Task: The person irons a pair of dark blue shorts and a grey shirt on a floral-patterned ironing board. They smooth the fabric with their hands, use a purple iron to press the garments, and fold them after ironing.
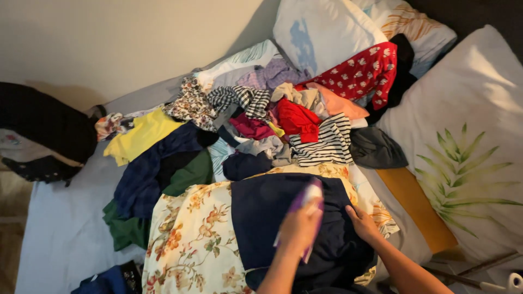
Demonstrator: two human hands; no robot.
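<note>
Two bare hands reach in from the bottom edge of the head-camera view, over a bed heaped with clothes. Her left hand (299, 227) is closed around a purple and white iron (305, 209), blurred in the picture, which sits on a dark navy garment (261, 218) spread flat at the near side of the bed. Her right hand (361, 222) lies open, palm down, fingers spread on the right edge of that same navy garment, touching it without gripping anything.

Under the navy garment lies a cream cloth with orange flowers (190, 239), reaching out to the left and right of it. Behind it rises the pile: a black-and-white striped top (327, 142), a bright red piece (297, 120), a red garment with white print (365, 71), a yellow top (141, 135) to the left, and a dark green cloth (128, 228) hanging toward the near left. A large white pillow with a green leaf print (468, 141) rests at the right, and a pale blue-patterned pillow (318, 32) leans by the wall at the far end.
</note>
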